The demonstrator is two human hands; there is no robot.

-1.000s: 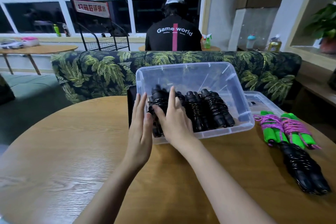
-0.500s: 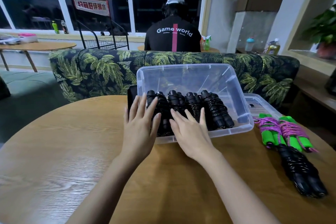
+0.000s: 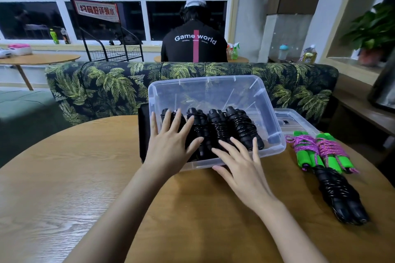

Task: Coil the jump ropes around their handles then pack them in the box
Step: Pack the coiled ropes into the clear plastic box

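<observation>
- Four black ropes (image 3: 222,130), each coiled tight round its handles, lie side by side in the box (image 3: 213,80), along its near wall.
- The box is clear plastic, rectangular with rounded corners. It stands on the far part of the surface (image 3: 85,188).
- The left hand (image 3: 168,145) lies flat over the leftmost bundles, fingers straight and spread, holding nothing.
- The right hand (image 3: 243,168) reaches over the near rim, fingers straight and fanned toward the middle bundles and the thumb by the front wall. Whether it touches them cannot be told.
- Two green ropes (image 3: 320,151) with foam handles and pink-purple cord wound round them lie on the surface just right of the box.
- One more black rope (image 3: 339,194), coiled glossy cord on dark handles, lies nearer, its far end at the green ones.
- A clear lid (image 3: 297,119) lies behind the green ropes.
- The surface is round, of pale wood grain.
- A sofa (image 3: 96,85) with a leaf print stands behind it.
</observation>
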